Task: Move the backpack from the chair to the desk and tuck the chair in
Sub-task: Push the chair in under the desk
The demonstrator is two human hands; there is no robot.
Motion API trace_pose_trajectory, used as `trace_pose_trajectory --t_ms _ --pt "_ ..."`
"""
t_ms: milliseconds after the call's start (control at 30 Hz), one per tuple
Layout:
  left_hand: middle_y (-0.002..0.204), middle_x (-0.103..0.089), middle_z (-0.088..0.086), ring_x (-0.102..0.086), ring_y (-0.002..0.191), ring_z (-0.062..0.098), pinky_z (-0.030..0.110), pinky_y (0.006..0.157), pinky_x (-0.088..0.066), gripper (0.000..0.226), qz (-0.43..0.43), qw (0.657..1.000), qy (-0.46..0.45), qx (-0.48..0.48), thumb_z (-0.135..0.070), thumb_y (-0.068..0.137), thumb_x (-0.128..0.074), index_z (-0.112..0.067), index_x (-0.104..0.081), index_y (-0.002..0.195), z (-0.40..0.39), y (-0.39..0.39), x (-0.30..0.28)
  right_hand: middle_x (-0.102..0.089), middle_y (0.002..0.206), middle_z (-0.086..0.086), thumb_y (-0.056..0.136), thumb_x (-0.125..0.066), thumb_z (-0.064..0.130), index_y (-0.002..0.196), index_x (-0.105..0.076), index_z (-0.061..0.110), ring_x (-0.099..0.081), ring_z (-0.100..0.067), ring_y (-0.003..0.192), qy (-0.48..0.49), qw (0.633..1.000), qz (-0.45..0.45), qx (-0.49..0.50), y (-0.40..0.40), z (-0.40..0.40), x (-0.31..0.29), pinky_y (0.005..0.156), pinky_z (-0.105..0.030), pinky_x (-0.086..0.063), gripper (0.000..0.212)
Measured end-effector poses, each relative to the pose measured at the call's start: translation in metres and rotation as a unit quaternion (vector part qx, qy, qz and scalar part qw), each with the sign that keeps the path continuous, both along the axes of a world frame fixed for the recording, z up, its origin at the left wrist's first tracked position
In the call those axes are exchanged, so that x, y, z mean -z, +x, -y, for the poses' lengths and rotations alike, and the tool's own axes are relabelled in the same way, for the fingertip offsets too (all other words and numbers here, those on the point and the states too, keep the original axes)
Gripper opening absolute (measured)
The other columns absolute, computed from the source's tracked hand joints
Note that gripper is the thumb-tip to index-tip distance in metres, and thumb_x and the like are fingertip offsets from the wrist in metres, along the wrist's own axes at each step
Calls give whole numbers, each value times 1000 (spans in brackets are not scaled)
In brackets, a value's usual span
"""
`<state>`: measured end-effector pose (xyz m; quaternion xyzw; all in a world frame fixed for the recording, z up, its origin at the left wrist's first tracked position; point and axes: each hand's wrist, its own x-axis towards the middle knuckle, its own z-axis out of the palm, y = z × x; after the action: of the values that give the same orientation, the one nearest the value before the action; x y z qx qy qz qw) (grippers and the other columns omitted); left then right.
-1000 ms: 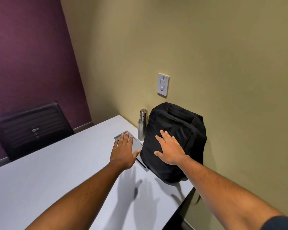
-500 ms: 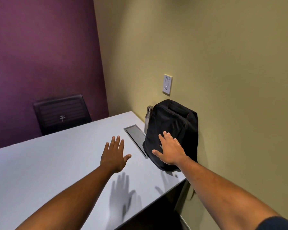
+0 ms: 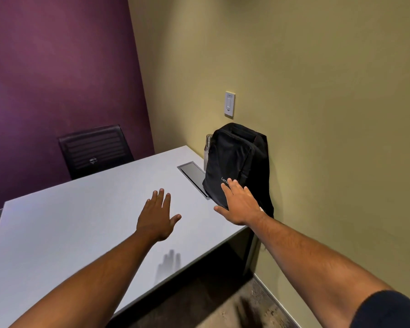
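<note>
A black backpack [image 3: 237,162] stands upright on the right end of the white desk [image 3: 81,221], leaning against the olive wall. My right hand [image 3: 240,204] is open with fingers spread, in front of the bag's lower front; contact cannot be told. My left hand [image 3: 158,216] hovers open above the desk, left of the bag, holding nothing. A black chair [image 3: 95,151] stands at the far side of the desk against the purple wall. The chair on my side is out of view.
A metal water bottle [image 3: 208,145] stands behind the backpack's left edge. A grey cable hatch [image 3: 192,172] is set into the desk beside the bag. A light switch [image 3: 229,104] is on the wall above. Carpet [image 3: 223,304] shows below the desk's near edge.
Both hands have drawn back toward me. My left hand left the hatch area, and my right hand slid from the bag's front down to its lower edge. The view has pulled back from the desk.
</note>
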<state>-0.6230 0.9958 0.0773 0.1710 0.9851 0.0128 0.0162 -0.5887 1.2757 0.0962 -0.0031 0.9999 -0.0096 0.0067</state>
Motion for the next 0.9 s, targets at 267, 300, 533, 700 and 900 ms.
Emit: trace_pose_trajectory --t_ms 267,300,533,700,900 --pt "170 13 13 13 157 30 43 128 -1 81 -10 999 3 41 -60 105 -28 -11 1 163 76 87 -6 1 179 -10 103 -44 69 170 -9 15 1 -28 165 -2 999 -5 41 95 77 -5 133 -52 -9 92" --pt "170 13 13 13 157 30 44 128 -1 81 -14 999 -4 49 -60 105 -28 -12 1 163 87 98 -8 0 179 -10 103 -45 68 170 -9 15 1 -28 165 0 999 -8 44 110 90 -6 133 -52 -9 92" --pt "170 11 13 12 157 31 44 128 -1 81 -23 997 -8 68 -61 104 -29 -13 -1 163 158 171 -27 -1 179 -9 103 -47 68 170 -10 18 1 -27 165 -7 997 -25 69 200 163 -15 131 -52 -7 92" --pt "171 12 12 14 157 30 44 128 0 80 -25 997 0 68 -60 105 -28 -12 -1 163 192 223 -29 -1 179 -9 102 -46 70 170 -11 19 0 -27 165 -6 997 -34 75 248 192 -15 131 -52 -5 92" --pt "170 14 9 14 157 29 44 127 1 80 -21 998 -2 64 -61 104 -30 -15 -2 163 232 288 -30 -1 179 -10 102 -44 70 170 -10 19 1 -28 165 -9 998 -26 62 316 228 -13 132 -53 -6 91"
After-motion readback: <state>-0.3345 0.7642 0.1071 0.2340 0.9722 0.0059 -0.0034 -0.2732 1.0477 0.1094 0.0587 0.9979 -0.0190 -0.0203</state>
